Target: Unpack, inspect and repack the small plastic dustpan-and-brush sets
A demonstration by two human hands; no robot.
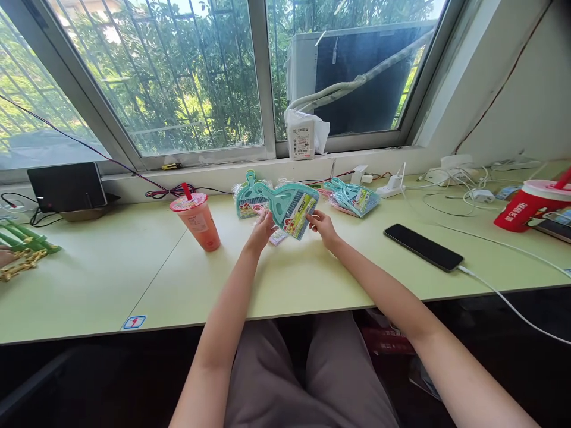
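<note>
A teal mini dustpan-and-brush set (288,208) with a yellow printed label is held up above the table, tilted, in what looks like clear wrapping. My left hand (262,230) is closed on its left side near the handle. The fingers of my right hand (325,228) pinch its right edge. Just behind my left hand stands a similar teal set (248,199), partly hidden by the held one. Further right lies a pile of wrapped teal and pink sets (353,197). A small lilac packet (278,236) lies under the held set, mostly covered.
A pink drink cup (198,223) with a red straw stands left of my hands. On the right lie a black phone (423,246) on a white cable and a red cup (520,208). A tablet (66,187) leans at the back left, near another person's hand (6,255).
</note>
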